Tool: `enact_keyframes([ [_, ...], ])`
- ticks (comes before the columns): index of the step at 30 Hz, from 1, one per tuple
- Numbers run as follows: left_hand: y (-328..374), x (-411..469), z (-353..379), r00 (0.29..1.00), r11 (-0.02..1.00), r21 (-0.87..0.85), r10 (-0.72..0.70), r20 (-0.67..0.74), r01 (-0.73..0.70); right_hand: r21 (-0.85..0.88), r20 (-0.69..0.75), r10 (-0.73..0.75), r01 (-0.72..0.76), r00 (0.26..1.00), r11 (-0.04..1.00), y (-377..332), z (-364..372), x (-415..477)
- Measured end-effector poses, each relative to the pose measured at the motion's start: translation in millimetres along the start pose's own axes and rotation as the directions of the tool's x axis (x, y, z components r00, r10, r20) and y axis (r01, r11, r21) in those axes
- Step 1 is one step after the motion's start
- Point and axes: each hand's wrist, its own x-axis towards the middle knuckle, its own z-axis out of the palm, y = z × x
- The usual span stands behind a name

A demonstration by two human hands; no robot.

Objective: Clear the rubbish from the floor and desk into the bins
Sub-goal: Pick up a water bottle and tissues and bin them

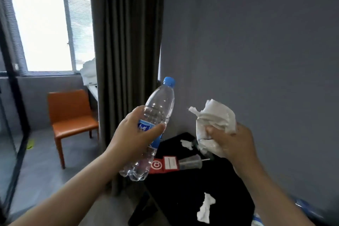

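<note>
Head view, and both hands are full! The left hand (135, 134), centre of the frame, has its fingers (156, 128) wrapped round a clear plastic bottle (156, 115) with a blue cap, held tilted up in the air and looking empty. Over to the right, the right hand (233, 141) clutches a big wad of white tissue (214, 121), fingers curled tight into it.

So two pieces of rubbish are picked up, but neither is binned, and I can't see a bin anywhere in this shot. Plenty is left, too. On the black desk (229, 198), lower right, lies a crumpled tissue scrap (206, 209), and a smaller white scrap (187, 144) sits further back. A clear plastic cup (190, 162) lies on its side just beside a red card (165, 164). At the left edge, something small and green (30, 143) lies on the floor near the orange chair (71, 115); I can't tell what it is. Early days, I'd say: the first load is in hand and the drop is next.
</note>
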Motion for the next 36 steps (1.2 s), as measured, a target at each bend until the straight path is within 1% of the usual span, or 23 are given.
enact_keyframes([
  [4,79.5,14.5,28.9,0.987,0.984,-0.084,0.158,-0.015,-0.158,0.032,-0.086,-0.114,0.117,0.99,0.993,-58.3,-66.0,20.6],
  [8,141.5,21.2,62.3,0.96,0.944,-0.178,0.278,-0.029,-0.278,-0.002,-0.144,-0.221,0.223,0.965,0.975,-99.6,-130.5,26.1],
  [11,178.6,21.2,92.8,0.943,0.905,-0.278,0.333,-0.01,-0.323,-0.086,-0.218,-0.262,0.249,0.94,0.965,-113.9,-178.0,22.4],
  [14,208.0,20.1,129.1,0.919,0.862,-0.368,0.391,0.047,-0.348,-0.145,-0.296,-0.273,0.239,0.916,0.96,-125.3,-222.8,12.1],
  [19,251.4,10.4,194.0,0.861,0.792,-0.505,0.481,0.168,-0.344,-0.273,-0.448,-0.325,0.219,0.833,0.937,-142.7,-290.7,-12.6],
  [23,286.2,-1.0,243.3,0.783,0.708,-0.639,0.566,0.259,-0.301,-0.384,-0.584,-0.379,0.167,0.718,0.908,-156.3,-333.0,-39.6],
  [25,303.3,-6.9,264.9,0.726,0.665,-0.69,0.62,0.297,-0.286,-0.43,-0.633,-0.402,0.13,0.661,0.893,-165.3,-347.5,-55.8],
  [28,327.6,-18.0,292.2,0.632,0.574,-0.79,0.699,0.335,-0.217,-0.501,-0.699,-0.432,0.041,0.569,0.865,-180.3,-358.8,-83.3],
  [30,341.6,-27.3,307.0,0.553,0.513,-0.84,0.758,0.345,-0.18,-0.538,-0.743,-0.465,-0.015,0.481,0.843,-189.5,-359.8,-104.1],
  [32,352.8,-37.0,316.3,0.487,0.458,-0.882,0.799,0.353,-0.112,-0.56,-0.767,-0.491,-0.057,0.413,0.827,-199.1,-355.7,-124.3],
  [36,366.9,-67.6,325.1,0.333,0.322,-0.946,0.889,0.314,0.033,-0.588,-0.806,-0.543,-0.21,0.235,0.781,-210.4,-339.1,-165.2],
])
